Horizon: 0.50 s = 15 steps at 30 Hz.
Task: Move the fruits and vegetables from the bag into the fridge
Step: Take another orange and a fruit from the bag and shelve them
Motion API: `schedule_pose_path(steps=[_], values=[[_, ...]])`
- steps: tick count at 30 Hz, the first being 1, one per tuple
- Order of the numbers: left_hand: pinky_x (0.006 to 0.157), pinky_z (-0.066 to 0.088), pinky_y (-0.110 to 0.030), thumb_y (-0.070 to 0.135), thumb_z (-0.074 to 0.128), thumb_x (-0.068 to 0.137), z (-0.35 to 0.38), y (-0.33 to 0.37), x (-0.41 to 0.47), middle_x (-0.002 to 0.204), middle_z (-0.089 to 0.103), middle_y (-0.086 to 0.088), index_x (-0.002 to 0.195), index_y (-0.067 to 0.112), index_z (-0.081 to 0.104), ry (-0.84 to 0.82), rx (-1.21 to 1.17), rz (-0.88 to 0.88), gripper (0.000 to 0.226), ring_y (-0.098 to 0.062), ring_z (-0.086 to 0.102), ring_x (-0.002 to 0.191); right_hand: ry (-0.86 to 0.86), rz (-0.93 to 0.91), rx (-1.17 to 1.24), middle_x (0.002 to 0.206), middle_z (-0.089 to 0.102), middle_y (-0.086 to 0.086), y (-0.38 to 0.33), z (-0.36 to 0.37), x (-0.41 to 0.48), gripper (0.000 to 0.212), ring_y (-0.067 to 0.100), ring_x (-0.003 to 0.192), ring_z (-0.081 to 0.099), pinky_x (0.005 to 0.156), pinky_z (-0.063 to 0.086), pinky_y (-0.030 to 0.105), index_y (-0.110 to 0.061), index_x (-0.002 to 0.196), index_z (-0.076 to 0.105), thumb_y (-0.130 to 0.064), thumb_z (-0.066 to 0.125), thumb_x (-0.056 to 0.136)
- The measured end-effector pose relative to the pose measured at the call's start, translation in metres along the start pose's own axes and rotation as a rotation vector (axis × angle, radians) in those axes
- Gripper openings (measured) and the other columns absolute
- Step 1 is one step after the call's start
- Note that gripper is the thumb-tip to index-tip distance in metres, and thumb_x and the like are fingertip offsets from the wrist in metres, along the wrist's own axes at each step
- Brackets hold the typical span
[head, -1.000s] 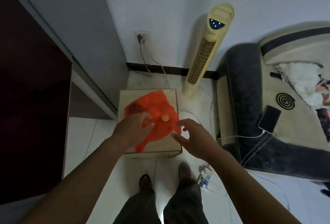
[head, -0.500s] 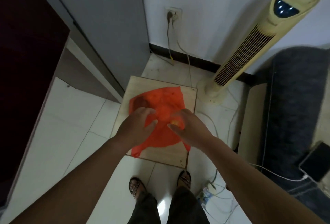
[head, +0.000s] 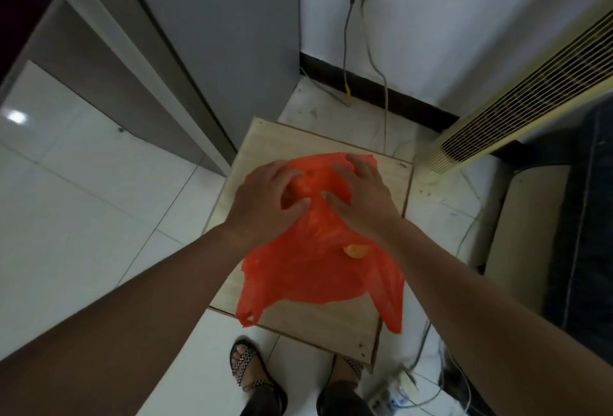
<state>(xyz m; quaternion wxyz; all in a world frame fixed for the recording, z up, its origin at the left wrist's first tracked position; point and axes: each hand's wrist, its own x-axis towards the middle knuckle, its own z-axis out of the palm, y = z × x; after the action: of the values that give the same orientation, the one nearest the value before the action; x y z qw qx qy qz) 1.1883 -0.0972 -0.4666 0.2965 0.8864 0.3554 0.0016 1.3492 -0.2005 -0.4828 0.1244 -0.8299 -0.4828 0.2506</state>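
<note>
White tiled floor filled the left of the frame, and a low wooden table stood in the centre. On this table lay the orange plastic bag. Its two handles hung toward the lower edge of the frame, and one reached past the table's near edge. A tall grey cabinet, which we took for the fridge, stood in the upper middle, just beside the table; from this view we could not tell whether it was shut.

Our left hand cupped a round lump through the plastic, fingers and thumb curved around it. Our right hand lay over the far part of the bag with fingers spread. We could not tell if it pinched the plastic or only pressed it.

One yellow fruit showed near the right side of the bag, below the right wrist, and it seemed to be at an opening.

We judged the risk so: both hands were on the far end, while the handles and the mouth seemed to be at the near side. Lifting from there would tip the contents toward the mouth, and the yellow fruit could roll off the table to the floor, near the power strip. Thin plastic might also tear under a hard squeeze.
</note>
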Motion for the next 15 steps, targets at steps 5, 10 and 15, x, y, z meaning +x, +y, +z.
schedule_pose_path(steps=[5,10,15], values=[[0.114,0.014,-0.05,0.068,0.05,0.078,0.017,-0.015,0.018,0.156,0.012,0.001,0.143,0.037,0.024,-0.066,0.113,-0.038,0.077,-0.024,0.008,0.144,-0.039,0.008,-0.062,0.158,-0.003,-0.005,0.014,0.022,-0.005,0.064,0.022,0.144,-0.011,0.113,0.022,0.051,-0.031,0.147,0.019,-0.057,0.039,0.091],[0.111,0.026,-0.049,0.072,0.053,0.072,0.031,-0.03,0.008,0.153,0.019,0.005,0.145,0.039,0.016,-0.157,0.03,-0.04,0.089,-0.02,0.015,0.14,-0.015,0.028,-0.028,0.157,0.004,-0.006,0.012,0.028,-0.032,0.063,0.021,0.144,-0.006,0.111,0.023,0.047,-0.031,0.146,0.021,-0.056,0.039,0.091],[0.114,0.022,-0.045,0.079,0.048,0.064,0.039,-0.035,-0.019,0.155,0.016,0.004,0.147,0.035,0.014,-0.2,0.01,0.023,0.099,-0.018,0.013,0.142,-0.027,0.032,-0.014,0.157,0.008,-0.005,0.012,0.036,-0.058,0.064,0.024,0.144,-0.002,0.112,0.019,0.047,-0.033,0.145,0.023,-0.06,0.039,0.089]])
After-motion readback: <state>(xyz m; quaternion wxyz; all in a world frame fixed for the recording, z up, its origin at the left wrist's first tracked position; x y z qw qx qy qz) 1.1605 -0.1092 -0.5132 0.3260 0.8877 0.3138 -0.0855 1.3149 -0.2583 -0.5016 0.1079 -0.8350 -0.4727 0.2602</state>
